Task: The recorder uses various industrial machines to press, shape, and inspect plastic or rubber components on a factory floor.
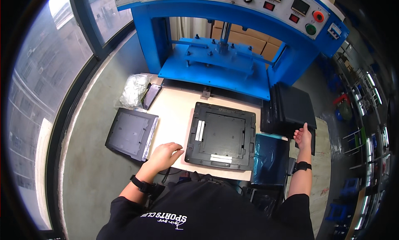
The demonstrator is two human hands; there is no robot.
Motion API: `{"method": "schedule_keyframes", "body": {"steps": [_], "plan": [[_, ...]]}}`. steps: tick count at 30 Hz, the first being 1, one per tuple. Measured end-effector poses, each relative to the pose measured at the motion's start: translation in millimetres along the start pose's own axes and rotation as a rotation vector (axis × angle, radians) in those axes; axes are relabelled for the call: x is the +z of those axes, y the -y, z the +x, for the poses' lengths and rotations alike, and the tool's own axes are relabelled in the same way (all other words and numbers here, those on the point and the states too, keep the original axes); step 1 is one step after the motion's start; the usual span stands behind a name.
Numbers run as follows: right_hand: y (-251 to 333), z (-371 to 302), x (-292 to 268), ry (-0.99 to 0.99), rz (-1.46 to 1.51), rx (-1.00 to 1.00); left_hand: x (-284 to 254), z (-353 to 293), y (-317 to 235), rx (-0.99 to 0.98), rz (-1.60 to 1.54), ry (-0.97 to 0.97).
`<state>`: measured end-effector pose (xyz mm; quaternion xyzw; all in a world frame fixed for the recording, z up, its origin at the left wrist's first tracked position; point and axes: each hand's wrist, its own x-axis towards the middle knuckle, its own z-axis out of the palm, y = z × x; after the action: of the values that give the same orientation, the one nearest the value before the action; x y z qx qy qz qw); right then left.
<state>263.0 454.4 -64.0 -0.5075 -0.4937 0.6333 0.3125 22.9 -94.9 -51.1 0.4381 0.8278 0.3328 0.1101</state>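
A: Daylight is pouring in through the window [50, 73] on the left, washing the glass out a bit.

B: Yeah, the centre's looking sharp, but edges are bending hard and fading into black corners.

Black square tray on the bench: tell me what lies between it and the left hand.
Head view: only bare pale benchtop separates the left hand from the black square tray.

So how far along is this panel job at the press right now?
One black square panel already lies on the beige table before the blue press. The left hand rests beside it; the right hand touches the stack of dark panels. A grey tray sits left. Nothing lies under the press plate yet.
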Motion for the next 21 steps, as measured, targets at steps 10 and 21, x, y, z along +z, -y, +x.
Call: {"method": "schedule_keyframes", "body": {"steps": [10, 21], "plan": [[-128, -174, -32, -0.299, -0.204, -0.033, 19, 71, 20, 0.355, 0.004, 0.040], [-387, -499, -68, -0.403, -0.689, 0.705, 48, 116, 30, 1.053, 0.338, 0.307]]}}
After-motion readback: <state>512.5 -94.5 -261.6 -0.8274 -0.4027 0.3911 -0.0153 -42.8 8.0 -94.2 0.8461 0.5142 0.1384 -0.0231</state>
